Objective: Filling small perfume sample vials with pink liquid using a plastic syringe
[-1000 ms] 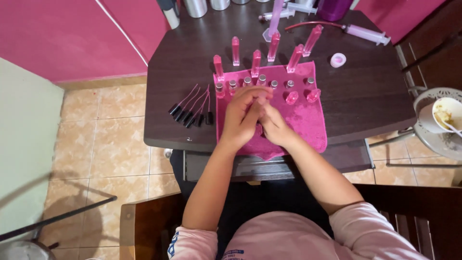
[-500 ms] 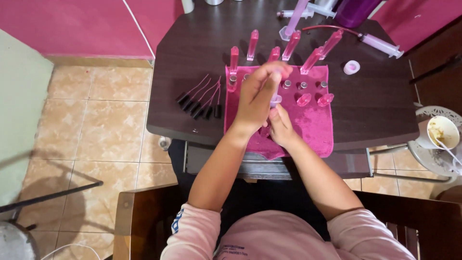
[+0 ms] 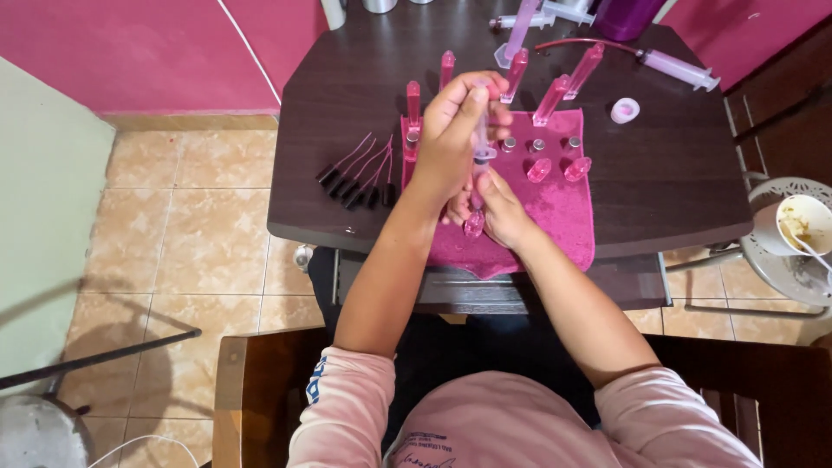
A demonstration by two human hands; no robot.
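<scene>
My left hand (image 3: 451,130) is raised over the pink cloth (image 3: 559,221) and grips a slim clear syringe (image 3: 482,143) that points down. Just below it, my right hand (image 3: 501,208) pinches a small pink tube (image 3: 474,224) near the cloth's front middle. The syringe tip sits right above my right fingers. Several tall pink tubes (image 3: 552,100) stand along the cloth's far edge. Small silver-topped caps (image 3: 539,145) and two short pink pieces (image 3: 576,167) lie to the right of my hands.
A row of black-handled thin wands (image 3: 355,178) lies left of the cloth on the dark table (image 3: 676,182). A white ring (image 3: 624,110) and a large syringe with red tubing (image 3: 680,69) lie far right. A bowl with a spoon (image 3: 804,224) sits on a stool at right.
My hands were together low on the cloth. My left hand has since risen with the syringe while my right hand stays low, holding the small tube.
</scene>
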